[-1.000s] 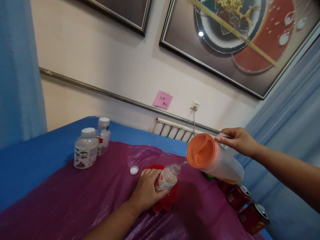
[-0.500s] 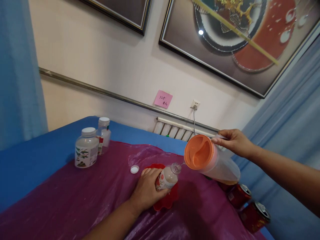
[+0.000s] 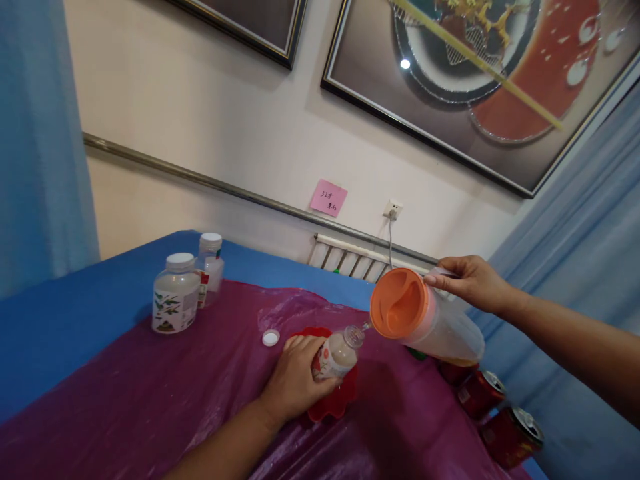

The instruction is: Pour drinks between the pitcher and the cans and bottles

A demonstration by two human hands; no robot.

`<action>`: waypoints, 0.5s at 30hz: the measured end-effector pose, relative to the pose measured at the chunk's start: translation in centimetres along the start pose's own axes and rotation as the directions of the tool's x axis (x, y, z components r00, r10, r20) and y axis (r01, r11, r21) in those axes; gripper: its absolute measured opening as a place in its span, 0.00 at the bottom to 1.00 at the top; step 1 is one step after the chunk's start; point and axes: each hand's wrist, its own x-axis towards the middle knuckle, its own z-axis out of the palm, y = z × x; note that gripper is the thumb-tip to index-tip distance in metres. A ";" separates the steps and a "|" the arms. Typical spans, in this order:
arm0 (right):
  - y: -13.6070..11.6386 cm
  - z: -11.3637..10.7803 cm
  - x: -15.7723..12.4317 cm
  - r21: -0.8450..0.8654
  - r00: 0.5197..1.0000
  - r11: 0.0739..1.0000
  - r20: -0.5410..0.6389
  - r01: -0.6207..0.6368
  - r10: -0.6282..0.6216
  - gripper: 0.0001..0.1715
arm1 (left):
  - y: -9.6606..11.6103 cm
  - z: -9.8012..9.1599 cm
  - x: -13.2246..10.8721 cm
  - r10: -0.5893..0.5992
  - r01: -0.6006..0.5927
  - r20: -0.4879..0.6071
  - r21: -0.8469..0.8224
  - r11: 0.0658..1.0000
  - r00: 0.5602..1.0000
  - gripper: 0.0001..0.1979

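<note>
My left hand (image 3: pixel 296 375) is wrapped round a small clear bottle (image 3: pixel 336 358) with a printed label, its uncapped mouth tilted to the right. Beneath it shows a red scalloped dish (image 3: pixel 345 402). My right hand (image 3: pixel 467 283) grips the handle of a clear pitcher (image 3: pixel 447 333) with an orange lid (image 3: pixel 397 303). The pitcher is tipped left, and a thin stream of liquid runs from its spout to the bottle's mouth. A white cap (image 3: pixel 271 338) lies on the purple sheet, left of the dish.
A wide labelled jar (image 3: pixel 176 297) and a slimmer lidded bottle (image 3: pixel 212 267) stand at the left. Several red cans (image 3: pixel 513 437) line the right edge. Purple plastic (image 3: pixel 200 400) covers part of the blue table (image 3: pixel 75 320); a radiator (image 3: pixel 350 259) is behind.
Both hands keep nearly the same pose. The stream at the spout looks slightly thicker, and the whole view has shifted a little.
</note>
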 end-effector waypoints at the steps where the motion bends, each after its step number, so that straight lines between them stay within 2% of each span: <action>1: 0.0 0.0 0.0 0.003 1.000 1.000 -0.003 0.005 -0.005 0.35 | 0.0 0.0 0.0 -0.001 0.001 -0.003 0.000 1.000 1.000 0.26; 15: 0.0 0.4 -0.3 0.029 1.000 1.000 -0.013 -0.007 0.007 0.35 | 0.3 -0.1 0.1 -0.007 0.007 0.011 0.000 1.000 1.000 0.25</action>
